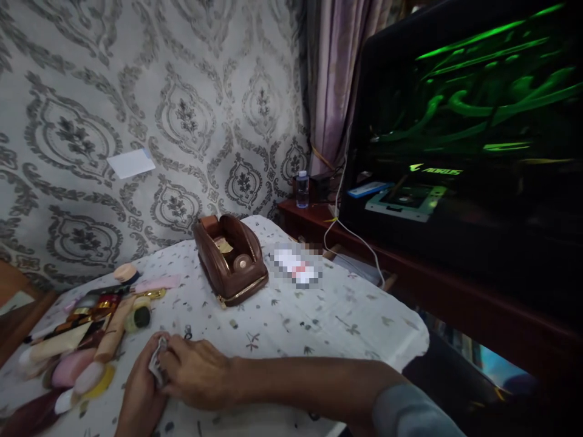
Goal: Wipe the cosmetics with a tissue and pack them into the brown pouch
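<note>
Both hands meet low in the head view, over the patterned white cloth point(255, 340). Between them is a small crumpled grey-white item point(158, 364), too blurred to name. My left hand point(143, 379) is curled round its left side. From the right, my right hand point(198, 371) presses bent fingers onto it. A brown leather pouch point(230, 285) stands unzipped beyond the hands, with a round item point(243, 262) and a yellowish piece inside. Cosmetic tubes and bottles lie in a pile left of my hands, among them a beige tube point(113, 331) and a pink item point(74, 367).
A blurred-out white and red item point(296, 266) lies right of the pouch. Behind are a reddish-brown desk point(314, 218), a clear bottle point(302, 191), a white cable point(336, 212) and a large dark case point(455, 243) with green reflections. Patterned wallpaper rises at the back.
</note>
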The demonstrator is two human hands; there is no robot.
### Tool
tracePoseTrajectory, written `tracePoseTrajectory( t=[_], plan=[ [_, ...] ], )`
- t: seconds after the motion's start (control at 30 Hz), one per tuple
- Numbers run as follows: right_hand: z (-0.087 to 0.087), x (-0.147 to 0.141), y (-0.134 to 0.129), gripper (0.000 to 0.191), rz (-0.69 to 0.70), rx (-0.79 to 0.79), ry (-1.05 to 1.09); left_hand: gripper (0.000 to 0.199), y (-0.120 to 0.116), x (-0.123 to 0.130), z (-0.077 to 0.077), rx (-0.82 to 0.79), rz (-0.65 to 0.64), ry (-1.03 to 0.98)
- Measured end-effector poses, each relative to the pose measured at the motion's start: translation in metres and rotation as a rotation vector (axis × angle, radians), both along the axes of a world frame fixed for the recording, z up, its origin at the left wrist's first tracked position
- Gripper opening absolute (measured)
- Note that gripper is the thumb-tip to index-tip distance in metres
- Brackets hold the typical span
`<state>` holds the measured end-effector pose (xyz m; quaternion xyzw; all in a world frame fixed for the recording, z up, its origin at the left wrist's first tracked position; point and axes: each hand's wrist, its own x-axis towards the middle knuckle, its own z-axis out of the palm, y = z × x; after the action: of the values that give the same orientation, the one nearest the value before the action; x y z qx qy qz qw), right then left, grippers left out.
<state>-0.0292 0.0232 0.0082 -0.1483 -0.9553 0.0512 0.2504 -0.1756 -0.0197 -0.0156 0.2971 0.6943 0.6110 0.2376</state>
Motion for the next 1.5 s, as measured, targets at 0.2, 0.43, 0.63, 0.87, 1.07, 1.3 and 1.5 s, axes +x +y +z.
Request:
tracePoseTrajectory(
  t=[0.2,0.43,0.63,0.87,1.07,1.3,1.5],
  plan=[
    [-0.020,-0.017,0.007,0.017,0.038,0.101,0.013,0.039,-0.003,0.009,0.001,0.068,-0.149,-0.405],
    [-0.021,-0.018,0.027,0.013,-0.019,-0.356,0.201,0.041,-0.001,0.015,-0.002,0.102,-0.293,-0.397],
    [-0.027,-0.021,0.041,0.015,-0.088,-1.109,0.503,0.065,-0.009,0.016,0.002,0.041,-0.386,-0.272],
    [-0.025,-0.013,0.052,0.033,0.092,-1.855,0.473,0.064,-0.009,0.004,0.006,-0.112,-0.456,0.258],
    [-0.019,-0.005,0.053,0.027,0.152,-1.906,0.426,0.038,-0.010,0.011,0.010,-0.019,-0.485,0.567],
    [-0.020,-0.010,0.052,0.034,0.067,-1.823,0.443,0.033,-0.012,-0.012,0.022,-0.294,-0.284,0.817],
    [-0.017,-0.030,0.059,0.030,-0.052,-1.479,0.462,0.040,-0.008,-0.022,0.020,-0.513,-0.213,0.929]
  ],
)
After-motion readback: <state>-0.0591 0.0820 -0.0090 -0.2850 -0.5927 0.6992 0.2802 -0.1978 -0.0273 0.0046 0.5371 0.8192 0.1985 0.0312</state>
